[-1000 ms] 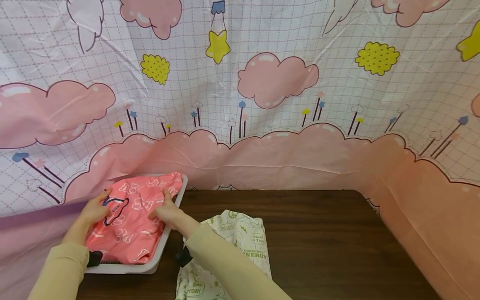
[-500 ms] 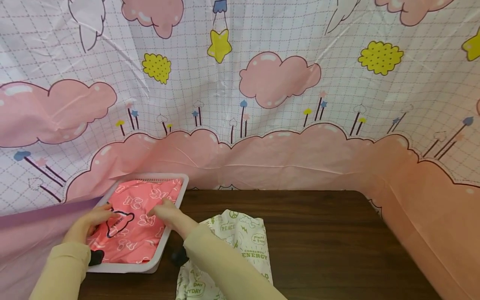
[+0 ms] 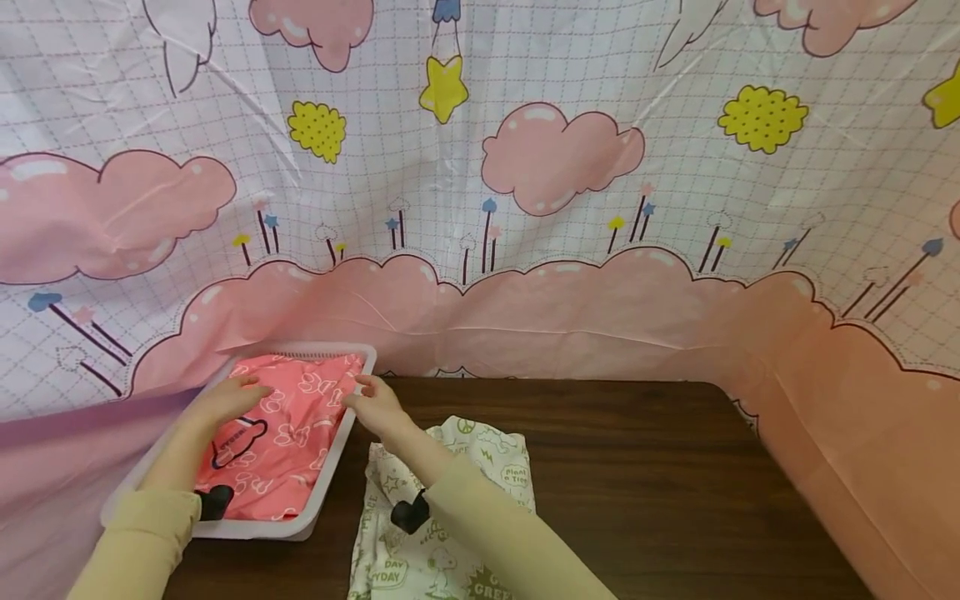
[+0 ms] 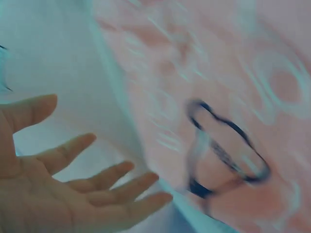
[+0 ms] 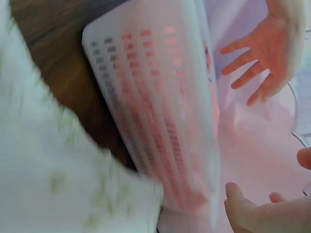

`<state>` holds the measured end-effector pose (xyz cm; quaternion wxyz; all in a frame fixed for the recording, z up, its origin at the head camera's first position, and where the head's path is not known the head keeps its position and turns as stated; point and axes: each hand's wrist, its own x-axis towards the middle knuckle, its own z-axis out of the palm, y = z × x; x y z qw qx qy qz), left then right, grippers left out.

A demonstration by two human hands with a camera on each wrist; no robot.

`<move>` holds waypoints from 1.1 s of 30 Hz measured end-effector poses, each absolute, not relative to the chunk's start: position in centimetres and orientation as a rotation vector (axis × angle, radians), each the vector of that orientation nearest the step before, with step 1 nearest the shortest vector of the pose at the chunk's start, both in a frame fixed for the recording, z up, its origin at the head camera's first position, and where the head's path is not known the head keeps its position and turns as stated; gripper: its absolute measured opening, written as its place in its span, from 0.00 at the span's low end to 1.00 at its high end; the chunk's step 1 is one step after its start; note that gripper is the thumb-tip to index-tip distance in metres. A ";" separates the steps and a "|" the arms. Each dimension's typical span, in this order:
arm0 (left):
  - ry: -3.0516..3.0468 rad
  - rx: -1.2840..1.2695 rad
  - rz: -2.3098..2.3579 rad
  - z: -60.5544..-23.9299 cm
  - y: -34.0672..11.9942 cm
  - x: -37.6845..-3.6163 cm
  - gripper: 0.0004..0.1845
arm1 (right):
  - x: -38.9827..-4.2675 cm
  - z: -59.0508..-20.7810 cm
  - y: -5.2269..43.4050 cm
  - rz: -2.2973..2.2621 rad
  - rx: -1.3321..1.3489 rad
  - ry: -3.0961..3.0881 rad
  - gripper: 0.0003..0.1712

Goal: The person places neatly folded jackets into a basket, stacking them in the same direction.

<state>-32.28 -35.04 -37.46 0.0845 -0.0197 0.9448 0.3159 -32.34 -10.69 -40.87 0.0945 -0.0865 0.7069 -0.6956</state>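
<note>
A pink cloth [image 3: 296,433] with white line prints and a dark-outlined motif lies flat inside a white plastic basket [image 3: 335,467] at the left of the table. Over the cloth's left part, my left hand [image 3: 225,404] hovers with spread fingers; the left wrist view shows that hand [image 4: 73,199] holding nothing. My right hand [image 3: 377,407] is by the basket's right rim, fingers loosely bent and nothing in them. The right wrist view has the right hand [image 5: 265,211] above the slotted basket wall [image 5: 146,97], apart from it.
A white cloth with green prints [image 3: 405,562] lies flat on the dark wooden table [image 3: 660,483], right of the basket and under my right forearm. A patterned curtain [image 3: 555,308] hangs behind the table and along its sides.
The pink cloth has settled lower in the basket, baring its back rim. Both hands have come off the cloth; the left moved up and rightward, the right toward the right rim.
</note>
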 end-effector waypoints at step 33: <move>2.725 0.106 1.566 -45.2 -15.6 -22.3 0.27 | -26.0 -46.8 13.8 -1.844 -0.139 2.380 0.33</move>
